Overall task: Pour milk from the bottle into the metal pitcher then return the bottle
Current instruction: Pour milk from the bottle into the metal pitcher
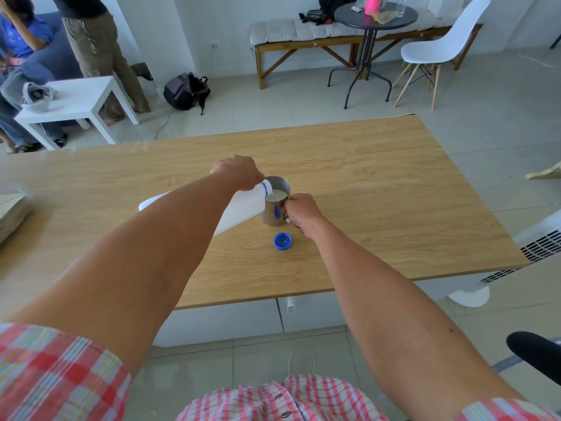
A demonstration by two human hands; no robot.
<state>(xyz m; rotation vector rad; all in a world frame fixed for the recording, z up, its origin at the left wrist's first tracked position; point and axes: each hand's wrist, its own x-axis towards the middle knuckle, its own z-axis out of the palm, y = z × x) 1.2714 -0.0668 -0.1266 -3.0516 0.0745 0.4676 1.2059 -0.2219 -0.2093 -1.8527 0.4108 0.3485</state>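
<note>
We see the left hand [239, 173] clamped around the upper part of a white plastic milk bottle [243, 209], which is tipped steeply so that its blue-ringed mouth sits over the rim of the metal pitcher [277, 202]. A thin stream of milk [277, 195] runs from the mouth into the pitcher, where white liquid already shows. The right hand [302, 211] is closed on the pitcher's handle on its right side, holding it upright on the wooden table [379, 189], roughly at the middle of the tabletop and well in from every edge. Just in front of the pitcher, toward the table's near edge, lies the bottle's blue cap [283, 241], open side up and touching neither hand. The bottle's base points toward the table's left edge, partly hidden behind the left forearm. At the left edge we make out a pale, blurred object [12, 211] we cannot identify.
</note>
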